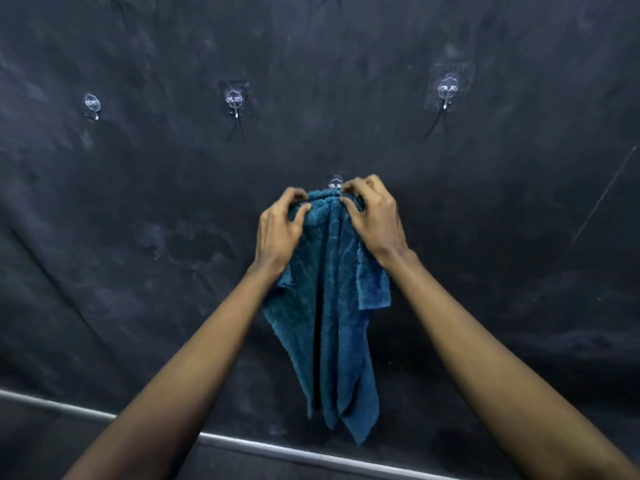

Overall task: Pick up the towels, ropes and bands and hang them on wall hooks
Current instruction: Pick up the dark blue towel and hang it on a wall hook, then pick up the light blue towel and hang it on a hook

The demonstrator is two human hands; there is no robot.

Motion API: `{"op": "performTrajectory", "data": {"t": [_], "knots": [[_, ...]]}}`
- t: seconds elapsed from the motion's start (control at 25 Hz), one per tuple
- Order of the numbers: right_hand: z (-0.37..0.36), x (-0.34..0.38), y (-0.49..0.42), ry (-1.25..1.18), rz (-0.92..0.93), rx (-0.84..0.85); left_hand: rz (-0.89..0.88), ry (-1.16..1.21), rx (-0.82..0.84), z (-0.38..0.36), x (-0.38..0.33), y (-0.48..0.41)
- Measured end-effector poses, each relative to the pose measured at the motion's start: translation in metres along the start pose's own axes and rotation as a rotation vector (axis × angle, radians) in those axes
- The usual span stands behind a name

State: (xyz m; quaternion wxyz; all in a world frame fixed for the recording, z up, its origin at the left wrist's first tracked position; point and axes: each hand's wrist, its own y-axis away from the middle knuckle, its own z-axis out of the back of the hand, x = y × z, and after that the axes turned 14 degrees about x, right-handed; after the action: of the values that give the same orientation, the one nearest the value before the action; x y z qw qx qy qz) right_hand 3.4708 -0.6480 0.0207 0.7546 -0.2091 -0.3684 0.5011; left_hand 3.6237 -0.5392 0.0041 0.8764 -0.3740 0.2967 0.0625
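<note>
A teal-blue towel [332,323] hangs in folds down the black wall, its bunched top edge right under a clear wall hook [336,182]. My left hand [280,230] pinches the towel's top on the left. My right hand [375,216] grips the top on the right, fingertips touching the hook. Whether the cloth is caught on the hook I cannot tell; the fingers hide it.
Three more clear hooks sit higher on the wall: a left hook [92,105], a middle hook [234,101] and a right hook [447,90], all bare. A grey rail [277,448] runs along the wall's bottom edge.
</note>
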Motion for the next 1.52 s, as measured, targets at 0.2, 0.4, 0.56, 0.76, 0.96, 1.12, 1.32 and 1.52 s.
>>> {"op": "performTrajectory", "data": {"t": [0.2, 0.4, 0.56, 0.76, 0.96, 1.12, 1.32, 1.52], "knots": [[-0.016, -0.007, 0.015, -0.019, -0.027, -0.031, -0.012, -0.130, 0.040, -0.024, 0.007, 0.016], [-0.036, -0.009, 0.040, 0.045, -0.044, -0.039, 0.092, 0.076, 0.096, -0.038, -0.016, 0.026], [-0.040, -0.004, 0.039, -0.196, -0.104, -0.093, 0.172, 0.124, 0.133, -0.034, -0.026, 0.021], [-0.036, -0.010, 0.040, -0.206, -0.076, -0.090, 0.177, 0.075, 0.165, -0.028, -0.021, 0.016], [-0.031, -0.012, 0.038, -0.186, -0.076, -0.063, 0.181, 0.120, 0.105, -0.028, -0.017, 0.028], [-0.023, -0.014, 0.044, -0.260, -0.106, -0.039, 0.086, -0.010, -0.013, -0.020, -0.015, 0.037], [0.008, -0.030, 0.076, -0.132, -0.173, -0.057, -0.346, -0.223, 0.217, -0.024, -0.028, 0.038], [0.068, -0.052, 0.153, 0.118, -0.425, -0.060, -0.439, -0.012, 0.604, -0.085, -0.050, 0.038]]}}
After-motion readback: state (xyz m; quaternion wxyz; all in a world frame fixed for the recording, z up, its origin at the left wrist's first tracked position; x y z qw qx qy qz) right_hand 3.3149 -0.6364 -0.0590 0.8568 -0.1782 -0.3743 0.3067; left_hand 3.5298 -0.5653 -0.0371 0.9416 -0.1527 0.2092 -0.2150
